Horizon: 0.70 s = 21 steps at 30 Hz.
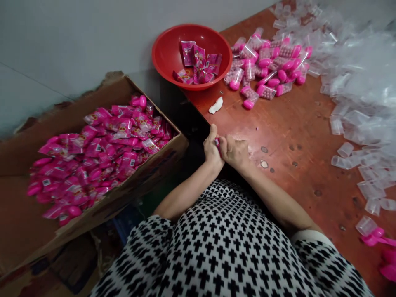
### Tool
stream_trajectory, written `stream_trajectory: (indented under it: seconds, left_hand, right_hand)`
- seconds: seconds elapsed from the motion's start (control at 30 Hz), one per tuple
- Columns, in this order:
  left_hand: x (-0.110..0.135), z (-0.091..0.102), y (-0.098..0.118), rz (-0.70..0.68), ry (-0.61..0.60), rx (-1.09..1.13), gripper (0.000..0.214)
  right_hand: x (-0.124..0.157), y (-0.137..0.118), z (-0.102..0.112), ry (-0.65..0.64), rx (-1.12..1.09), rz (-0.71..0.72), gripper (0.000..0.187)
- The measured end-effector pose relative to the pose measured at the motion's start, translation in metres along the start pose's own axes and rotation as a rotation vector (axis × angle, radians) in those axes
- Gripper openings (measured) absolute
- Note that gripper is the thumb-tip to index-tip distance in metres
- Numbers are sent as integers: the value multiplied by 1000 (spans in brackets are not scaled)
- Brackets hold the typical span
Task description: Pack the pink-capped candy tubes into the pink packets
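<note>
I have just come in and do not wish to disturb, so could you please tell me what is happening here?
At the edge of the table, a person's left hand and right hand are closed together around a small pink thing, which they mostly hide. To the left, a cardboard box holds many pink packets. Ahead, a red bowl holds some more. Pink-capped clear containers lie on the table, with loose clear cups heaped at the right.

From here I see both forearms (190, 189) angled inward, the left hand (213, 153), thumb (213, 131) extended, meeting the right hand (236, 152), fingers (227, 152) curled, before the torso (222, 239).
</note>
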State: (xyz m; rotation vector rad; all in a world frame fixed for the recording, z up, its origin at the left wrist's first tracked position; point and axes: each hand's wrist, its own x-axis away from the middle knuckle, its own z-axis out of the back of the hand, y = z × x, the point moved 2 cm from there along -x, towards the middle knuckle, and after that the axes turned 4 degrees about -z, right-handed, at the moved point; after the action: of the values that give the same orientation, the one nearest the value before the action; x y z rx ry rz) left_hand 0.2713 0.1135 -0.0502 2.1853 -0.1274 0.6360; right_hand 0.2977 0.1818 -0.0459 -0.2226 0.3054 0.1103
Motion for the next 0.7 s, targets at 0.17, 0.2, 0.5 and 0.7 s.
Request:
stream_trajectory:
  seconds: [0.17,0.2,0.5,0.7]
  left_hand:
    - [6,1,-3,-36,-104,-101,58]
    - [3,2,-2,-67,-98,-132,58]
    - [-11,-2,-3,-269,-61,-330,56]
    - [3,-12,-1,-198,-65,-232,55]
  right_hand:
    - [5,35,9,-34,-162,-196,56]
    - [7,40,14,-34,-247,-245,55]
    - [24,37,42,-12,-762,-421,56]
    - [20,15,21,96,-385,-455,49]
